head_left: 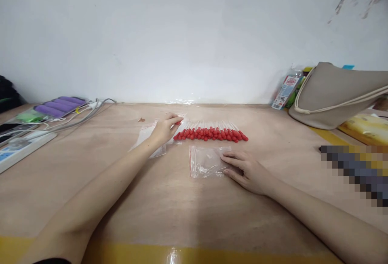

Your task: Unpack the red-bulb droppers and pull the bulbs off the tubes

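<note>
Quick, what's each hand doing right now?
Left hand: closed, seemingly pinching a red-tipped stick.
Right hand: open, touching the clear zip bag.

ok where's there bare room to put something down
Bare tabletop lies between the left forearm and right forearm, on the near side of the zip bag. Another patch lies between the red-tipped sticks and the drawstring bag. It's crowded around the power strip at left and the drawstring bag at right.
</note>
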{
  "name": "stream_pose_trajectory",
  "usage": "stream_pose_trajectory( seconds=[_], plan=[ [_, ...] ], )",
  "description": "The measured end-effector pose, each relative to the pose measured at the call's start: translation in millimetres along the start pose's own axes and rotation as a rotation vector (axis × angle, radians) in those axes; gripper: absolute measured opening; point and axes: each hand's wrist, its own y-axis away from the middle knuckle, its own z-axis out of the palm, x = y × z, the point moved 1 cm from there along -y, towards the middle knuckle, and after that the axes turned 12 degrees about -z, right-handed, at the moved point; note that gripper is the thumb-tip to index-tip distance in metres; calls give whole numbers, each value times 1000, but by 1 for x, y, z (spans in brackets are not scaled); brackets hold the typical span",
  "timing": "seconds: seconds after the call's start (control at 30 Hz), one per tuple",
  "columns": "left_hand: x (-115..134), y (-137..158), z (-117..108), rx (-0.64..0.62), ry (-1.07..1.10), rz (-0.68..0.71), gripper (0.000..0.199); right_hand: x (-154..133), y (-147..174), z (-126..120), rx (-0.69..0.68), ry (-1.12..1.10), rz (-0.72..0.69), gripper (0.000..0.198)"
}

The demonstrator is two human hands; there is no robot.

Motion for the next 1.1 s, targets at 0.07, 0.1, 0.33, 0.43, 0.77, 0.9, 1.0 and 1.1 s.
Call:
stream_pose_trajectory(
  seconds=[0.07, 0.1, 0.33, 0.43, 0.77, 0.9, 1.0, 1.1],
  plan=[
    [-2, -1, 6, -72, -22, -2, 24, -1, 0, -1, -6, -3, 2, 40],
    [-3, -1, 8, -101, -28, -6, 25, -1, 0, -1, -9, -5, 4, 40],
    [-12, 6, 6, -412, 193, -277, 51, -1, 0, -1, 4, -8, 4, 39],
    [-16, 5, 6, -458, 352, -470, 59, -1, -1, -1, 7, -5, 2, 39],
    [38, 38, -10, -193, 135, -35, 30, 0, -1, 0, 28, -12, -3, 39],
    [73, 69, -9, -491, 42, 162, 39, -1, -2, -1, 15, -12, 6, 42],
    [77, 82, -5, -687, -51, 187, 48, -4, -3, -3, -25, -6, -2, 43],
    [72, 86, -5, -775, -81, 150, 49, -5, -4, -5, -58, -3, -9, 44]
  ],
)
